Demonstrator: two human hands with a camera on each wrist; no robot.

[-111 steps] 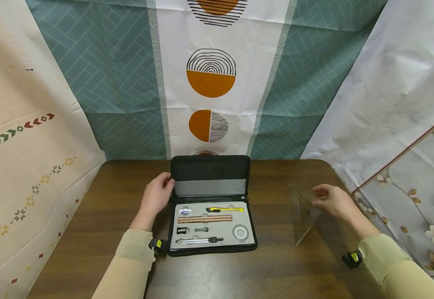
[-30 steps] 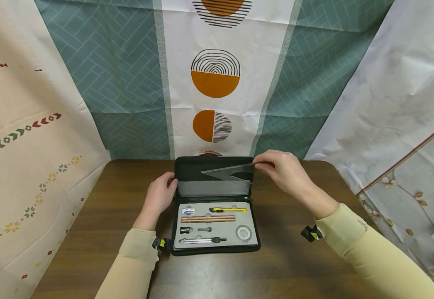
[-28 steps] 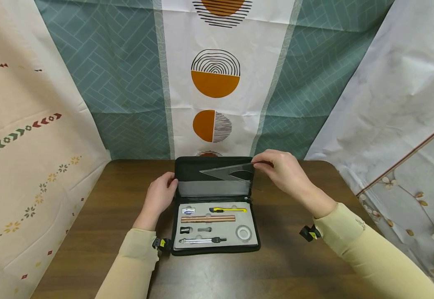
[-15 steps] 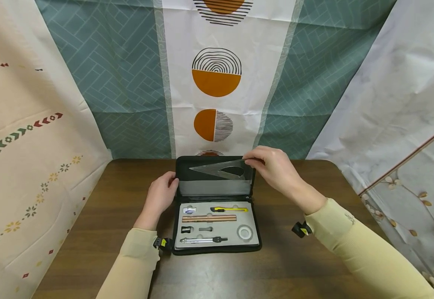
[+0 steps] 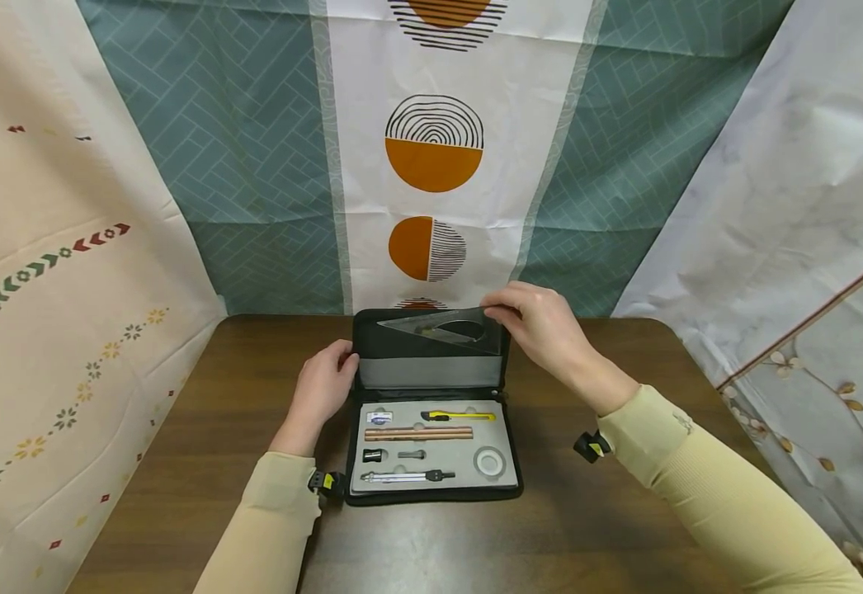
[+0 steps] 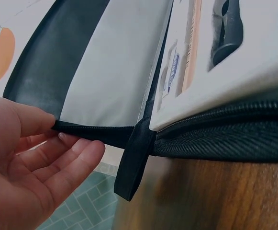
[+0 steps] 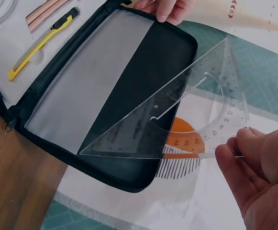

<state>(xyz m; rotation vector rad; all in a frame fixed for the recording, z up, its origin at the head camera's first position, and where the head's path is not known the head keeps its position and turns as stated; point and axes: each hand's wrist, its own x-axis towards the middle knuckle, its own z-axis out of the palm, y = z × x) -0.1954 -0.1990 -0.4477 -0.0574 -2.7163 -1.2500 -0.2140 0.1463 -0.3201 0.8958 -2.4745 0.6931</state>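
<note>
A black zip case (image 5: 431, 500) lies unfolded on the table, its lid raised at the back with a grey pocket (image 5: 431, 373) across the lid's lower half. My left hand (image 5: 323, 386) pinches the lid's left edge between thumb and fingers, as the left wrist view shows. Between right thumb and fingertips, my right hand (image 5: 543, 330) holds a clear set square (image 7: 124, 136) by one corner. The set square is in front of the lid's black upper part, and in the right wrist view its far corner is right at the pocket's edge.
The case's grey tray holds an eraser (image 5: 379, 417), a yellow utility knife (image 5: 461, 416), pencils (image 5: 418, 433), a black sharpener (image 5: 374, 455), a small grey cylinder (image 5: 412, 454), a compass (image 5: 409, 476) and a white tape roll (image 5: 489, 462). Patterned cloths hang behind the wooden table (image 5: 431, 544).
My right hand has carried the set square from the table's right side over to the lid, lately shifting further left and slightly up. My left hand stays on the lid's edge.
</note>
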